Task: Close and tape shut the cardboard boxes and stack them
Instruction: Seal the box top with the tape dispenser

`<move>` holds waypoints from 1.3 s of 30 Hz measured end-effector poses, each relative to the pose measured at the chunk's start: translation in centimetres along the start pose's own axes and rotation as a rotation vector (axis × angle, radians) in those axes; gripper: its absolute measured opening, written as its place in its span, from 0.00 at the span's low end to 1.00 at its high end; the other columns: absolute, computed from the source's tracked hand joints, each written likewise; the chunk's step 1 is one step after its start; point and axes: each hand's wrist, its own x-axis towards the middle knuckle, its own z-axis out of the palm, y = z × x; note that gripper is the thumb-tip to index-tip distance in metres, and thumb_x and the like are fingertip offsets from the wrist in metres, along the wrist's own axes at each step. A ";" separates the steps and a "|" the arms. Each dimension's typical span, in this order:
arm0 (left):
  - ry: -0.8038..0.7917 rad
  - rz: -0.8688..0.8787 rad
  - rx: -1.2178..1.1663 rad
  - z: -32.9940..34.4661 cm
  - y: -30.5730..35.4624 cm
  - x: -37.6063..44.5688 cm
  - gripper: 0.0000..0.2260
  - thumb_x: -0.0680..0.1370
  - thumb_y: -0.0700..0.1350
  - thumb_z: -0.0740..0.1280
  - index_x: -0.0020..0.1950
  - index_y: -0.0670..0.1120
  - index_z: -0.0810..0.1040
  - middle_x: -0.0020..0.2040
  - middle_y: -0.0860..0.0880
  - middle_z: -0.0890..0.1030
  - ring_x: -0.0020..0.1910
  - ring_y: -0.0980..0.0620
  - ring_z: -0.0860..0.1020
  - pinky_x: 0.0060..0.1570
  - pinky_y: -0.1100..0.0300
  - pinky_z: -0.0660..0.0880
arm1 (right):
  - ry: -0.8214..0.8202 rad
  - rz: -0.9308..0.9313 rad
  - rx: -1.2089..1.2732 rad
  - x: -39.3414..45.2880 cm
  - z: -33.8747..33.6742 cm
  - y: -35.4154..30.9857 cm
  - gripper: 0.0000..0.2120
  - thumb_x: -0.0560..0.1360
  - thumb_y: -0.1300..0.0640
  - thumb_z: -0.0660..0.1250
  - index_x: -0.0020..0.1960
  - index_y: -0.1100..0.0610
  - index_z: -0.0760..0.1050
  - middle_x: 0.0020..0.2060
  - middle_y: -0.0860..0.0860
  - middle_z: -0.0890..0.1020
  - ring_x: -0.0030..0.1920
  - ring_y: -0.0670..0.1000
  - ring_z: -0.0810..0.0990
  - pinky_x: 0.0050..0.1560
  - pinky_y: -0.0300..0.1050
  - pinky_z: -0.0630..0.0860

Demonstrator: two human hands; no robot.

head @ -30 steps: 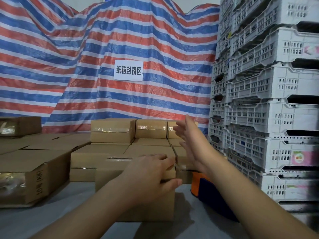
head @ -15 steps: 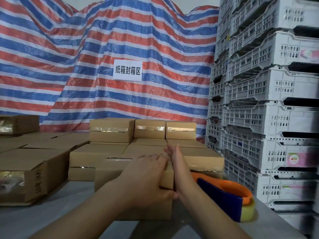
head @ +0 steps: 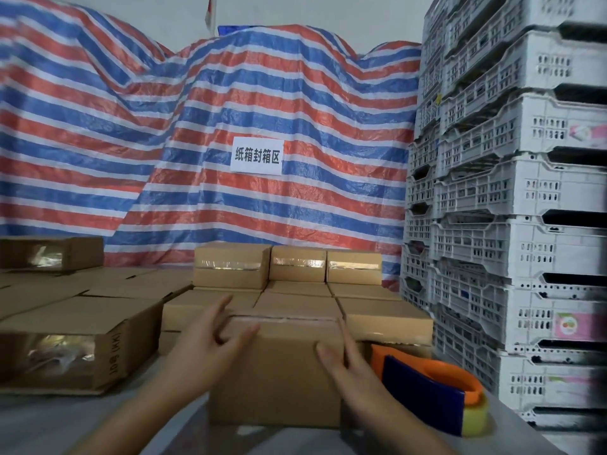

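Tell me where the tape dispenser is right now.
In the head view the orange and blue tape dispenser lies on the table at lower right, just right of the right hand, between the near cardboard box and the white crates.

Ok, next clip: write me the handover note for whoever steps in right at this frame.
Left hand: open, fingers spread at the near box's top left edge.
Right hand: open, straight fingers against the box's right side.
Near cardboard box: on the table, flaps down, a tape strip shows along its top far edge.
Tape dispenser: orange and blue, lying on the table right of the box, not held.
Done: taped boxes already stacked in rows behind.
Left: check the near box's seal, then stack it with the others. The larger boxes at left show shiny tape on their ends; whether they are finished is unclear.
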 end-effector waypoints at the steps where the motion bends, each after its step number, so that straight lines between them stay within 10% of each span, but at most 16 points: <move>1: 0.006 -0.055 -0.116 0.3 -0.8 -0.5 0.37 0.67 0.64 0.65 0.75 0.56 0.64 0.69 0.52 0.72 0.56 0.60 0.74 0.53 0.62 0.75 | -0.025 -0.019 -0.033 -0.1 0.3 0.2 0.51 0.64 0.30 0.64 0.78 0.33 0.37 0.74 0.48 0.65 0.69 0.51 0.69 0.70 0.52 0.68; 4: -0.001 -0.163 -0.389 1.3 -3.0 -1.3 0.26 0.70 0.58 0.68 0.67 0.56 0.73 0.55 0.59 0.80 0.44 0.66 0.79 0.37 0.74 0.73 | -0.062 -0.071 -0.079 -0.3 0.5 0.3 0.51 0.69 0.38 0.69 0.79 0.37 0.38 0.71 0.44 0.68 0.69 0.46 0.69 0.73 0.50 0.66; 12: 0.116 -0.143 -0.385 2.5 -2.5 -0.4 0.08 0.75 0.57 0.67 0.52 0.59 0.78 0.40 0.67 0.82 0.43 0.68 0.80 0.34 0.73 0.71 | 0.037 -0.144 -0.050 -0.5 0.3 -0.5 0.37 0.73 0.38 0.67 0.77 0.38 0.54 0.62 0.39 0.75 0.61 0.39 0.74 0.62 0.38 0.73; 15: 0.194 0.003 -0.365 1.5 1.9 1.9 0.19 0.67 0.68 0.64 0.49 0.57 0.78 0.41 0.71 0.80 0.40 0.70 0.78 0.29 0.72 0.71 | 0.241 -0.237 0.082 0.6 -1.4 -2.9 0.34 0.59 0.27 0.65 0.62 0.39 0.71 0.49 0.36 0.83 0.48 0.36 0.81 0.42 0.28 0.74; 21: 0.245 0.115 -0.372 1.3 6.9 12.1 0.23 0.74 0.66 0.65 0.64 0.56 0.73 0.50 0.61 0.76 0.46 0.61 0.76 0.35 0.64 0.71 | 0.359 -0.316 0.138 8.1 -5.8 -9.5 0.42 0.61 0.24 0.68 0.70 0.44 0.72 0.58 0.42 0.82 0.58 0.47 0.81 0.65 0.52 0.75; 33: -0.172 0.299 0.008 2.8 2.2 26.0 0.45 0.64 0.64 0.77 0.73 0.66 0.54 0.61 0.65 0.70 0.59 0.60 0.73 0.50 0.65 0.73 | 0.285 -0.046 0.234 25.2 -10.3 -9.5 0.29 0.68 0.29 0.70 0.61 0.48 0.78 0.45 0.48 0.88 0.44 0.52 0.86 0.36 0.44 0.79; 39: -0.202 0.227 0.299 4.2 0.1 28.7 0.42 0.68 0.62 0.75 0.75 0.64 0.53 0.56 0.67 0.70 0.48 0.66 0.70 0.41 0.73 0.65 | 0.168 0.175 0.217 30.1 -10.9 -7.0 0.29 0.71 0.28 0.67 0.60 0.49 0.79 0.47 0.55 0.86 0.47 0.57 0.84 0.45 0.50 0.78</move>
